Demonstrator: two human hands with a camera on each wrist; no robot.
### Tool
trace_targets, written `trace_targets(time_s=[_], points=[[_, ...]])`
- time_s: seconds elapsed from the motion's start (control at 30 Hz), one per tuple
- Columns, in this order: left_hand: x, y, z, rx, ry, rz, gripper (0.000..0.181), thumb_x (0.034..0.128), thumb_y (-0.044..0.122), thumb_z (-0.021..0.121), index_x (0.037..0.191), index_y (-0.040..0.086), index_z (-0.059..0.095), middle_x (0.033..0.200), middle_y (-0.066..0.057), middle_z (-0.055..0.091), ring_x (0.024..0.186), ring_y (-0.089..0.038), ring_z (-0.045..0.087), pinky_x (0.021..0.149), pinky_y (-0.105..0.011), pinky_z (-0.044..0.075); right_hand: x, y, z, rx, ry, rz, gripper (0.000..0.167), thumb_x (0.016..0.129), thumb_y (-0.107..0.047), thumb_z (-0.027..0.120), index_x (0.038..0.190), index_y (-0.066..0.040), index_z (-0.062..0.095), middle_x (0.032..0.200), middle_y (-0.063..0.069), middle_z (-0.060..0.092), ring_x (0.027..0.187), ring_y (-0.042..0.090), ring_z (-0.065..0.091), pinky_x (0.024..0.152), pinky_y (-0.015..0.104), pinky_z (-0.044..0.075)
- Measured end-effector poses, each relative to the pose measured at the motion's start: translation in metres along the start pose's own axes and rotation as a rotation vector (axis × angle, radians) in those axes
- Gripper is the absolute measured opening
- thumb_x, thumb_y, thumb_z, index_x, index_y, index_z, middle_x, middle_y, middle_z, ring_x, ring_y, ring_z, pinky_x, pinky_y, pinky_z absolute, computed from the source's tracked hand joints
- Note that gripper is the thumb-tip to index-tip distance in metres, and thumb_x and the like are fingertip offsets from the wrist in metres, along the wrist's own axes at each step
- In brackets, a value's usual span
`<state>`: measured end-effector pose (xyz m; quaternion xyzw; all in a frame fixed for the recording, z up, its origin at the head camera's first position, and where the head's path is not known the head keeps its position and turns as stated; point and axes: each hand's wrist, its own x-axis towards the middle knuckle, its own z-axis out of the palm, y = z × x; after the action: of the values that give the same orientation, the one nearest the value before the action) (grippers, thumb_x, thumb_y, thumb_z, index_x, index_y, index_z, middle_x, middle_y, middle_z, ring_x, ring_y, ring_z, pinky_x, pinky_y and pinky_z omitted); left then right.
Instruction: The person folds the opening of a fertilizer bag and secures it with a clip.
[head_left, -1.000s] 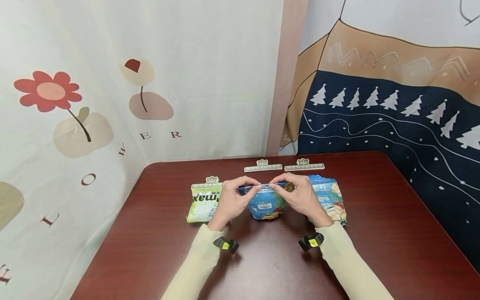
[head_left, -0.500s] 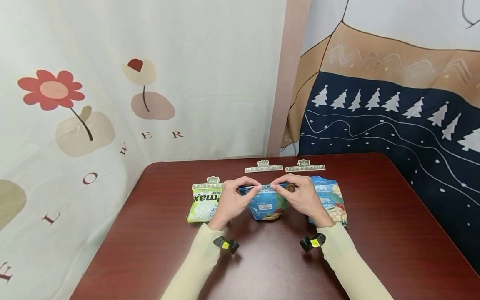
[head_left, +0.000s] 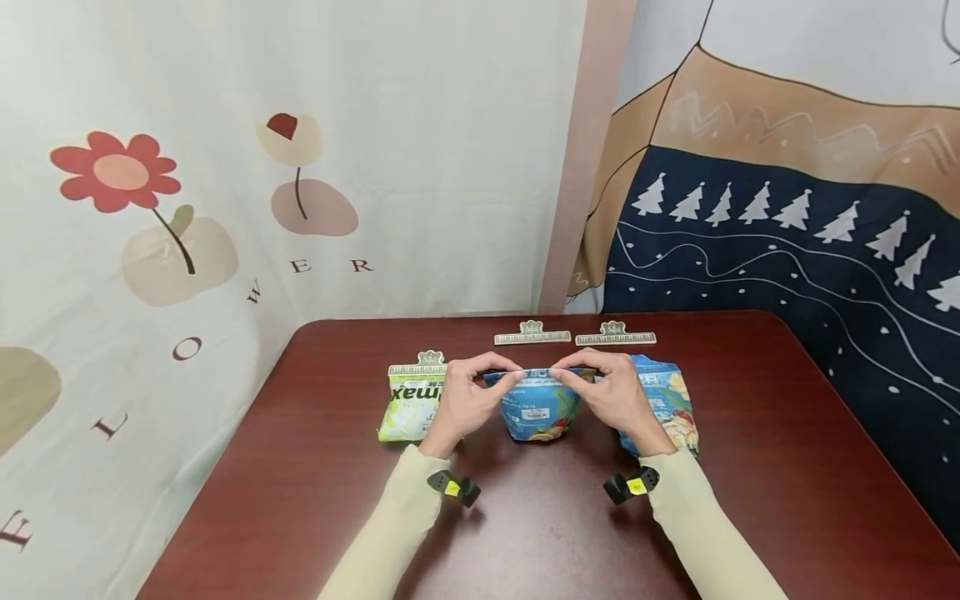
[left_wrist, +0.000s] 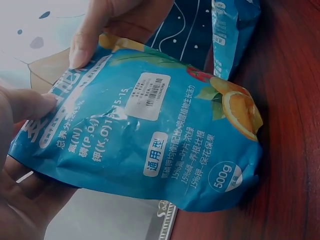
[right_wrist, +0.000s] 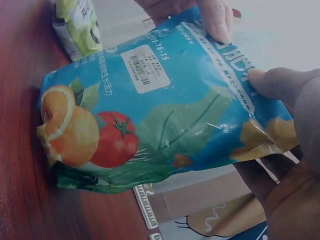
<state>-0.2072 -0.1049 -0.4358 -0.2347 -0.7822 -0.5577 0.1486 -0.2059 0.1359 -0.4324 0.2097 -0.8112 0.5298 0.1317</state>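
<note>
Between the two hands stands a blue fertilizer bag [head_left: 536, 410] printed with fruit and a white barcode label [left_wrist: 147, 96]. My left hand [head_left: 470, 398] pinches its top edge on the left, thumb on the near face and fingers behind. At the right part of the same edge, my right hand [head_left: 611, 394] pinches it likewise. The top edge looks folded over. In the right wrist view the bag's face [right_wrist: 165, 115] shows an orange and a tomato, and its lower end meets the table.
A green-and-white bag [head_left: 411, 410] with a clip [head_left: 430, 364] along its top lies left, partly behind the left hand. Another blue bag [head_left: 671, 400] lies right, partly behind the right hand. Two ruler-like clips, a left one [head_left: 532, 335] and a right one [head_left: 615, 335], lie at the table's [head_left: 787, 433] back.
The right hand has shifted slightly right along the bag's top edge, widening the gap between the hands. Both hands keep their pinch. The head view has turned slightly left.
</note>
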Motion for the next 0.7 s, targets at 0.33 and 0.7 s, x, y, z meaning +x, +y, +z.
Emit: trace_targets(time_s=[0.33, 0.7], points=[[0.001, -0.002, 0.000, -0.055, -0.038, -0.075, 0.009, 0.0916, 0.028, 0.079, 0.096, 0.020, 0.081, 0.091, 0.000, 0.080, 0.069, -0.011, 0.063, 0.060, -0.029, 0.051, -0.002, 0.002, -0.009, 0.006, -0.035, 0.062, 0.015, 0.093, -0.033, 0.078, 0.105, -0.023, 0.081, 0.100, -0.008, 0.078, 0.088, 0.012, 0.064, 0.077, 0.029, 0.053], [0.000, -0.006, -0.004, -0.111, 0.019, -0.080, 0.005, 0.0892, 0.019, 0.082, 0.091, 0.015, 0.082, 0.086, -0.006, 0.079, 0.059, -0.011, 0.059, 0.055, -0.019, 0.046, -0.001, 0.005, -0.009, 0.008, -0.010, 0.079, 0.012, 0.092, -0.033, 0.079, 0.100, -0.025, 0.081, 0.097, -0.005, 0.078, 0.085, 0.014, 0.062, 0.070, 0.026, 0.053]])
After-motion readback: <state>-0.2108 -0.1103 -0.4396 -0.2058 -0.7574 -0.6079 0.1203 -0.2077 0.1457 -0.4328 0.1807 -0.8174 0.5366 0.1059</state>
